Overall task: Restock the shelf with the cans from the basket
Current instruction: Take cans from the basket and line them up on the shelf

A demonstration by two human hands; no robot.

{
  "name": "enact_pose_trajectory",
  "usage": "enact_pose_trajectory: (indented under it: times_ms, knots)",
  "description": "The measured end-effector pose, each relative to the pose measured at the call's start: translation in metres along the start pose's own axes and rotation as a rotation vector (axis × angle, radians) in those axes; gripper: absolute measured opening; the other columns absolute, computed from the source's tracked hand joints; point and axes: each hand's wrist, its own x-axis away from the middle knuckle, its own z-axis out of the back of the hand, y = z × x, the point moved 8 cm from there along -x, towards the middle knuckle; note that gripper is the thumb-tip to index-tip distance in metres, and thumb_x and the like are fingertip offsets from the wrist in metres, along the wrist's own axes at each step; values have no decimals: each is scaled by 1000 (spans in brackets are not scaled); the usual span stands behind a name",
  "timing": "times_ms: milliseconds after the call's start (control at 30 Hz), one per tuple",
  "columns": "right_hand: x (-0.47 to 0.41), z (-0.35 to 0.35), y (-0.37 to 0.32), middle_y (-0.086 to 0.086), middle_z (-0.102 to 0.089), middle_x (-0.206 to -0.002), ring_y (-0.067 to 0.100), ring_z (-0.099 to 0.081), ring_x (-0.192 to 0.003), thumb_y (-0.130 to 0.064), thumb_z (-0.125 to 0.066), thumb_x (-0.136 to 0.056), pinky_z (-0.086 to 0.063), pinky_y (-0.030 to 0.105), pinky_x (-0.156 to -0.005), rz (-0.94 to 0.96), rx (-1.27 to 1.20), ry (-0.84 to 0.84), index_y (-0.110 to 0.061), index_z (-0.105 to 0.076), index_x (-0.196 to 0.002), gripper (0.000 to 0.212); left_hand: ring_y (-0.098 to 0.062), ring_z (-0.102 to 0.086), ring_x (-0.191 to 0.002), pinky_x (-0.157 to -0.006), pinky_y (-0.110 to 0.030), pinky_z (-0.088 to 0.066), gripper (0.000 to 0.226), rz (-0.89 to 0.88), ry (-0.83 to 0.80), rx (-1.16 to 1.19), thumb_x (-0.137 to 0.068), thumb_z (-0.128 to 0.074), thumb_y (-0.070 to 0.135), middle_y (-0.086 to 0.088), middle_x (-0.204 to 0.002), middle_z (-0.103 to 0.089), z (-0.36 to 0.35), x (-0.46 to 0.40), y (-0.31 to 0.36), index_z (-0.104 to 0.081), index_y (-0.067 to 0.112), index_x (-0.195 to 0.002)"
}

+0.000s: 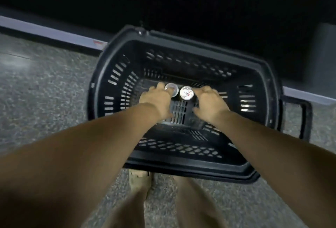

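Observation:
A black plastic basket with slotted walls stands on the floor in front of me. Two cans stand upright side by side on its bottom, seen from above by their silver tops. My left hand is curled around the left can, its fingers covering the can's left side. My right hand reaches the right can, fingers spread and touching its right side; whether it grips the can is unclear. The shelf beyond the basket is too dark to make out.
The basket's handle lies folded out to the right. A pale strip at the shelf's base runs across the speckled floor. My legs and feet stand just behind the basket.

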Motion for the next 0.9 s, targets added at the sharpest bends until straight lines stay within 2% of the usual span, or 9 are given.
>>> enact_pose_trajectory:
  times_ms: [100, 200, 267, 367, 467, 533, 700, 900]
  knots:
    - [-50, -37, 10, 13, -34, -139, 34, -34, -125, -12, -61, -82, -36, 42, -104, -20, 15, -3, -19, -30, -143, 69, -32, -38, -120, -91, -43, -40, 79, -19, 21, 7, -74, -72, 33, -10, -139, -28, -27, -56, -5, -27, 24, -138]
    - [-88, -68, 19, 12, -23, -147, 35, -27, -131, -9, -62, -81, -34, 45, -106, -26, 29, -6, -26, -20, -146, 80, -36, -28, -130, -96, -46, -38, 89, -33, 3, -32, -75, -73, 24, -10, -153, -7, -52, -103, -8, -16, 32, -142]
    - [-106, -84, 24, 13, -18, -149, 37, -25, -133, -9, -62, -82, -33, 45, -106, -25, 34, -9, -29, -16, -147, 82, -38, -24, -132, -98, -47, -36, 93, -44, 0, -36, -76, -71, 18, -8, -155, 1, -64, -126, -11, -10, 37, -143]
    - [-123, -100, 30, 17, -21, -146, 39, -31, -128, -7, -59, -82, -36, 45, -104, -22, 21, 8, -28, -16, -147, 80, -39, -33, -124, -95, -48, -42, 84, -67, 43, -6, -78, -64, 9, -9, -149, -16, -76, -146, -15, -16, 38, -141]
    - [-130, -102, 31, 18, -30, -138, 40, -40, -119, -3, -57, -82, -41, 44, -94, -1, 4, 103, -25, -25, -143, 72, -40, -47, -106, -76, -46, -46, 62, -106, 202, 8, -81, -57, 6, -13, -128, -36, -74, -154, -15, -31, 28, -133]
    - [-130, -101, 32, 17, -32, -135, 39, -42, -116, -3, -58, -80, -43, 43, -90, 4, 6, 135, -24, -29, -142, 71, -40, -50, -98, -68, -44, -43, 56, -119, 269, 3, -81, -56, 5, -14, -121, -39, -72, -154, -14, -35, 26, -129]
    - [-107, -79, 25, 16, -36, -133, 39, -45, -116, -15, -66, -79, -43, 41, -93, 9, -14, 110, -26, -32, -141, 71, -42, -56, -92, -67, -43, -46, 58, -138, 263, 15, -76, -61, 11, -13, -116, -43, -50, -131, -9, -39, 28, -127]
    - [-12, 7, 0, 14, -39, -127, 37, -47, -113, -21, -64, -79, -44, 40, -95, 16, -77, 80, -27, -35, -138, 66, -37, -59, -86, -67, -41, -48, 51, -182, 262, 25, -72, -66, 26, -6, -105, -45, 25, -34, 18, -42, 33, -117]
